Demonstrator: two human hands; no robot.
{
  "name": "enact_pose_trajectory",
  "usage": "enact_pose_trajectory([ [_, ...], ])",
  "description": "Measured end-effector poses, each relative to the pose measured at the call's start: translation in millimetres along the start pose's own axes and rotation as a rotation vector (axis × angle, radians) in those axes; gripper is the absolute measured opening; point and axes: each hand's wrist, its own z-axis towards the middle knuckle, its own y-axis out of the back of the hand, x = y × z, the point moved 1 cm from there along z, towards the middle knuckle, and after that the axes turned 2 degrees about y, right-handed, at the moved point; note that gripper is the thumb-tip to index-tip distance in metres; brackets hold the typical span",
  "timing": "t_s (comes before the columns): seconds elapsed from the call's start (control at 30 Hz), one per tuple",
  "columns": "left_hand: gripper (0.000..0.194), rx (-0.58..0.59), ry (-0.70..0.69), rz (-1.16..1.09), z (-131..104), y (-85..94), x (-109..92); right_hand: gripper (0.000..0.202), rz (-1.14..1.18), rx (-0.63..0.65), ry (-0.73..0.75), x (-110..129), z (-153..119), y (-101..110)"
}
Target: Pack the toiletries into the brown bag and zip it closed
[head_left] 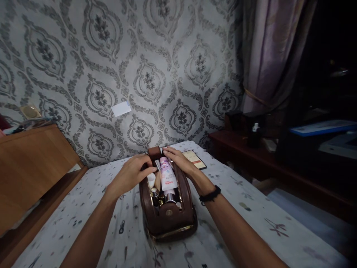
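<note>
A brown cosmetic bag [167,223] stands unzipped on the patterned white sheet [237,230]. Inside it lie a pink and white tube [167,175], a round white item [151,180] and several small bottles. My left hand [135,169] is at the bag's far left rim, its fingers bent and partly hidden; whether it grips anything I cannot make out. My right hand [179,159] rests on the far right rim near the brown strap [154,152], fingers stretched out. A black band circles the right wrist.
Beyond my right hand lies a phone with a lit screen [195,159]. A wooden headboard [36,163] stands at the left, a dark red shelf [237,143] with a spray bottle [254,136] at the right. A patterned wall with a white switch plate [121,108] rises behind.
</note>
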Motion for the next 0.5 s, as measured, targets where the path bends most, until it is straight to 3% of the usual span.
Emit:
enact_pose_trajectory([
  [0.1, 0.027, -0.132, 0.050, -0.002, -6, -8.3, 7, 0.044, -0.001, -0.003, 0.002, -1, 1, 0],
  [0.2, 0.045, -0.286, 0.159, -0.222, -5, -28.4, 18, 0.045, 0.000, -0.006, -0.005, -1, 1, 0],
  [0.33, 0.062, -0.260, 0.358, -0.569, 4, -59.8, 28, 0.047, 0.006, 0.004, -0.014, 1, -1, -2],
  [0.5, 0.071, -0.319, 0.388, -0.689, 11, -75.6, 28, 0.049, 0.010, 0.021, -0.026, 2, -1, -4],
])
